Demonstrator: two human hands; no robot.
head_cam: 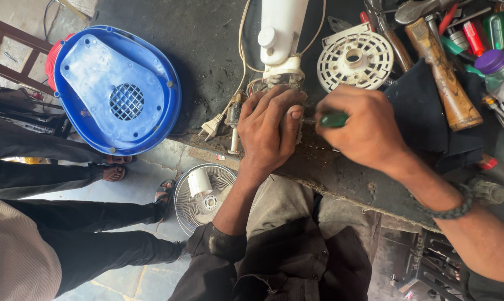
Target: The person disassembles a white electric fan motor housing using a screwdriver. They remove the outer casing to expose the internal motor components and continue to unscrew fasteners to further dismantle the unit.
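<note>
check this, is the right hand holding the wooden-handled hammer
No, the right hand grips a green-handled tool, while the hammer lies untouched on the bench.

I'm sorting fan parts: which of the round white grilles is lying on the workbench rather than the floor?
The small round white grille, on the bench just above the right hand. The larger wire fan guard lies on the floor below the bench edge.
</note>
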